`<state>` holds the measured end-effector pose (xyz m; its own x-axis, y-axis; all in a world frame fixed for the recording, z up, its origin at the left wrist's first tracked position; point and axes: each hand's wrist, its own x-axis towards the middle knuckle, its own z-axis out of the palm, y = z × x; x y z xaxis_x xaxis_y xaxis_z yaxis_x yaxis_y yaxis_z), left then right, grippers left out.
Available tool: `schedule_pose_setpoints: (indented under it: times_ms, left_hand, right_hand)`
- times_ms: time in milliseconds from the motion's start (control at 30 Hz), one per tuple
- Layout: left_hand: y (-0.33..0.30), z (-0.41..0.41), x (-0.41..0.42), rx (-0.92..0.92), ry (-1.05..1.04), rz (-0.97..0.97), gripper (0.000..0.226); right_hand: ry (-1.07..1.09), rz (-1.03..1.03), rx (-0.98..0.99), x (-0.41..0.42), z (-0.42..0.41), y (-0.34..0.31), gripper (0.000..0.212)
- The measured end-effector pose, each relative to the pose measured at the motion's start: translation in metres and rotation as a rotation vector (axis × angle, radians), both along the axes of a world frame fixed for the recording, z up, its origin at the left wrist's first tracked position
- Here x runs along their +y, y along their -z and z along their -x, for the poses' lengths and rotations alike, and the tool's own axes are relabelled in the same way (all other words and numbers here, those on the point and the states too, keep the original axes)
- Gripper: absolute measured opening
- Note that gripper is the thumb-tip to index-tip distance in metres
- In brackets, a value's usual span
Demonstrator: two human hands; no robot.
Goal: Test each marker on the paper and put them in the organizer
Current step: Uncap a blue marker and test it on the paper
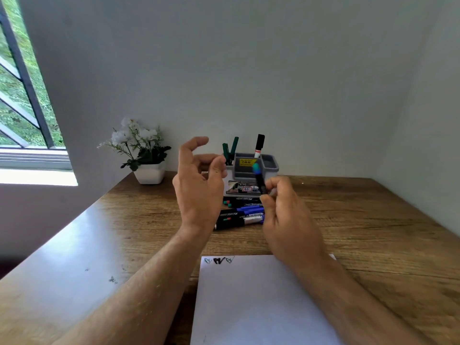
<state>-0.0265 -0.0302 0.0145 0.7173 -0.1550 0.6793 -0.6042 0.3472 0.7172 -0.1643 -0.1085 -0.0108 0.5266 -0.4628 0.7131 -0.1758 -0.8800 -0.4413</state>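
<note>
Right hand [283, 207] pinches my green-tipped marker [259, 179] low on its barrel, raised before the organizer [270, 162] at the surface's far edge; light, rigid, smooth. Left hand [199, 185] hovers loosely open.

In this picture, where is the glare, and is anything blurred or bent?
Head view: window light glares on the left part of the table; the marker held in the right hand is blurred; the wide lens bends the window frame.
</note>
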Motion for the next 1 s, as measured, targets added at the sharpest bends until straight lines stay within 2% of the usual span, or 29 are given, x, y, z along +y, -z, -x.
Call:
schedule_pose_setpoints:
  times_ms: [100,167,233,467,600,667,767,833,933,1000]
  left_hand:
    - [0.004,-0.001,-0.004,0.040,0.033,-0.108,0.033]
    - [0.007,-0.003,-0.007,0.115,0.091,-0.201,0.018]
    - [0.010,-0.004,-0.010,0.219,0.161,-0.283,0.004]
    - [0.011,-0.007,-0.009,0.565,0.443,-0.306,0.034]
    - [0.009,-0.007,-0.007,0.759,0.664,-0.209,0.031]
    - [0.008,-0.007,-0.007,0.781,0.677,-0.141,0.024]
    - [0.007,-0.008,-0.006,0.729,0.622,-0.069,0.026]
    - [0.008,-0.009,-0.006,0.695,0.603,-0.025,0.020]
    - [0.007,-0.009,-0.007,0.686,0.656,0.036,0.018]
    - [0.006,-0.008,-0.007,0.682,0.726,0.062,0.022]
  right_hand:
    - [-0.083,-0.078,-0.120,0.004,0.001,-0.004,0.015]
    - [-0.128,-0.059,-0.172,0.007,0.003,-0.008,0.012]
    - [-0.166,-0.017,-0.174,0.009,0.006,-0.010,0.019]
    - [-0.195,0.003,-0.139,0.010,0.005,-0.011,0.023]
    - [-0.224,-0.048,-0.089,0.010,0.005,-0.011,0.025]
    - [-0.250,-0.062,-0.066,0.011,0.007,-0.011,0.026]
    - [-0.301,-0.074,-0.053,0.011,0.010,-0.012,0.038]
    - [-0.298,-0.097,-0.029,0.010,0.010,-0.012,0.041]
    - [-0.165,-0.099,-0.028,0.006,0.005,-0.010,0.026]
    - [-0.068,-0.092,-0.032,0.002,0.002,-0.007,0.027]
